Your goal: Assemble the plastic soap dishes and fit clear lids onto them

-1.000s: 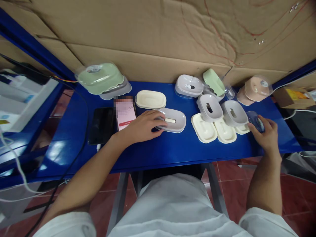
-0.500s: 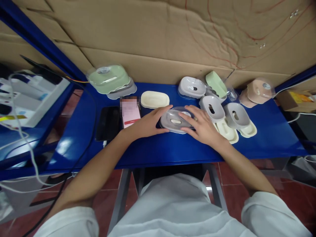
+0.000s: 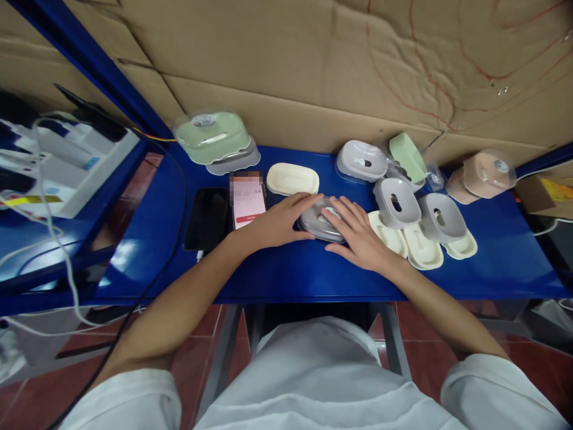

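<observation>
An oval grey soap box (image 3: 319, 222) with a clear lid rests on the blue table before me. My left hand (image 3: 286, 222) clasps its left end, fingers behind and thumb in front. Across the right side of the lid lie the outstretched fingers of my right hand (image 3: 362, 239), its thumb apart at the front. Just behind my left hand is a cream oval tray (image 3: 293, 178). Beside my right hand lie cream trays (image 3: 423, 248), partly beneath two grey oval shells with slots, one a grey shell (image 3: 397, 203) nearer the hand.
A phone with a lit pink screen (image 3: 249, 203) and a dark phone (image 3: 206, 218) lie at left. Behind them sits a green lidded box (image 3: 213, 138). Farther right are a green piece (image 3: 407, 156) and pink boxes (image 3: 487, 173). A cardboard wall (image 3: 268, 71) closes off the back.
My right hand has shifted from gripping the soap box's right side to lying flatter over its lid. My left hand keeps its place on the box. The camera view has turned slightly left.
</observation>
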Demonstrator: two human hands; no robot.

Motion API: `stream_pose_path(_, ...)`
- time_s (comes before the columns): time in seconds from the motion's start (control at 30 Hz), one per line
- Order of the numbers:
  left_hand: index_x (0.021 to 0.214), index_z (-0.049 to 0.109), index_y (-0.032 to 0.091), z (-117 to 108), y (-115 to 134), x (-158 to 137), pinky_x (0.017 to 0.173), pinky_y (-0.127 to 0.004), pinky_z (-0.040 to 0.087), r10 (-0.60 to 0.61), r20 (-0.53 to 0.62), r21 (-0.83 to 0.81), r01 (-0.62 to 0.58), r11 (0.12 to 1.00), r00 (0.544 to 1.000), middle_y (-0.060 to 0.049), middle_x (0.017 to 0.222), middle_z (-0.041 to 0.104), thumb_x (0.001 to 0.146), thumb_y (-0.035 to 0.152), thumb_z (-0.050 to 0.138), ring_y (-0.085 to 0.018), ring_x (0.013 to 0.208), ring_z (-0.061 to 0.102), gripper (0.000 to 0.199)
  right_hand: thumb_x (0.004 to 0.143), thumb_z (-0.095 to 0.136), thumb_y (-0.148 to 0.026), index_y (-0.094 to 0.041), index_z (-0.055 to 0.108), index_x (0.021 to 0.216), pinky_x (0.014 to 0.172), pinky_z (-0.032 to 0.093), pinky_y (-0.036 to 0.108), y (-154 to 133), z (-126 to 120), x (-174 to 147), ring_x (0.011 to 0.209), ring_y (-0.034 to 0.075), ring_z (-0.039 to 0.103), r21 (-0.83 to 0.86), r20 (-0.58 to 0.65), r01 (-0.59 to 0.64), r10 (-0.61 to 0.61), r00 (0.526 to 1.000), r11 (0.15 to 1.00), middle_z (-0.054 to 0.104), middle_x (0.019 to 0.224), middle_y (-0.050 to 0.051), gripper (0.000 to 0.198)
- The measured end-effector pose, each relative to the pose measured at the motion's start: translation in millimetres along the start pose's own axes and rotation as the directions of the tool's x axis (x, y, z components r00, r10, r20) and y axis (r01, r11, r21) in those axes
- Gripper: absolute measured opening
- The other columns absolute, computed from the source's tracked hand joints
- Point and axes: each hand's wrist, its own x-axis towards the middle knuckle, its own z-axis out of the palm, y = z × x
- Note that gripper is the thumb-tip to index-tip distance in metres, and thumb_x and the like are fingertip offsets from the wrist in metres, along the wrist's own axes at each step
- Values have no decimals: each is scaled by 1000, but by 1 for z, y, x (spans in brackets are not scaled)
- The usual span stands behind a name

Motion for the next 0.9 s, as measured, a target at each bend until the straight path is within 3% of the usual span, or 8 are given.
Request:
stream_pose_path(0.07,167,40,24,-19,-1,-2,130,-52,40,7,-67,31,-5,1000,998,-16,167,50,96,54,79,-33,155,49,86,115,33,-52,-25,27,174,131,33,63,10,-7,7,166,31,31,138,-126,-57,74,989,989,34,178,16,65)
stream_pose_path(0.17,164,44,26,-53,-7,-7,129,-51,42,-26,-279,72,48,996,960,-12,165,54,93,69,77,-32,152,52,90,116,21,-42,-23,39,169,129,38,59,21,-6,25,160,28,43,226,-256,-174,231,939,958,49,169,16,59)
stream_pose_path(0.3,165,40,28,-77,-25,-2,122,-52,49,-163,-499,108,248,963,851,-11,165,52,88,85,69,-33,148,54,100,115,34,-43,-19,41,168,131,29,65,11,16,50,164,32,35,58,34,-31,29,999,998,43,173,17,58)
stream_pose_path(0.4,163,41,23,-72,-46,10,125,-56,44,-211,-474,177,327,928,855,-15,164,52,86,90,66,-38,150,50,106,113,43,-45,-16,38,169,132,19,70,-3,26,53,161,35,39,-21,176,59,-54,983,998,45,171,19,63)
stream_pose_path(0.53,160,41,19,-60,-76,25,123,-54,43,-240,-375,176,323,930,895,-9,157,58,83,99,57,-32,142,54,112,114,42,-38,-12,50,161,132,22,68,-9,19,47,149,34,52,-85,145,51,-39,989,995,56,162,21,54)
stream_pose_path(0.7,159,41,18,-62,-95,37,126,-54,40,-233,-414,154,320,935,880,-6,157,58,78,103,54,-30,143,50,118,112,49,-38,-8,35,169,134,19,64,-11,20,68,166,36,27,-118,158,15,4,987,993,35,176,22,66)
stream_pose_path(0.8,163,39,15,-63,-97,41,127,-57,39,-283,-384,178,371,911,879,-13,164,52,82,99,57,-35,150,48,118,111,52,-38,-9,43,165,132,21,68,-17,21,75,158,38,42,-122,177,7,15,984,993,48,168,24,62)
stream_pose_path(0.9,163,39,12,-59,-98,41,128,-60,38,-300,-331,202,378,903,894,-18,166,50,87,92,60,-39,152,48,113,112,51,-36,-11,55,155,128,28,68,-20,6,53,143,36,57,-119,164,44,-24,986,992,62,154,22,51)
